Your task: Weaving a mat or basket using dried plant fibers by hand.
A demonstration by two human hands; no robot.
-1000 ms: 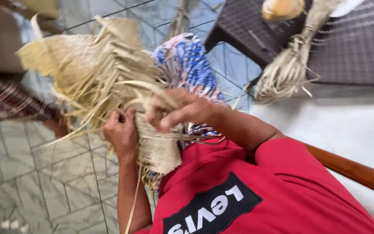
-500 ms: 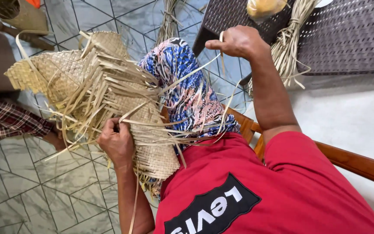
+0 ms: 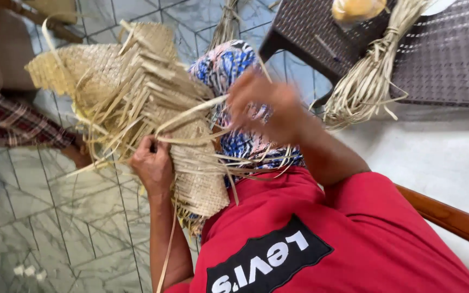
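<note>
Straw-coloured woven mat: we pin its edge with the left hand, grip closed; the right hand, blurred, seemingly pinches one strand; keep tension even.

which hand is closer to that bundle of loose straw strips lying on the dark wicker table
The right. The right hand is raised in the air, blurred, just short of the bundle of loose strips on the wicker table. The left hand is farther off, gripping the woven mat.

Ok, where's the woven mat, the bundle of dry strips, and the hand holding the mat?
woven mat (image 3: 90,68), head view, on its flat woven part.
bundle of dry strips (image 3: 366,81), head view, on the middle of the bundle.
left hand (image 3: 152,165), head view, on the back of the hand.
</note>
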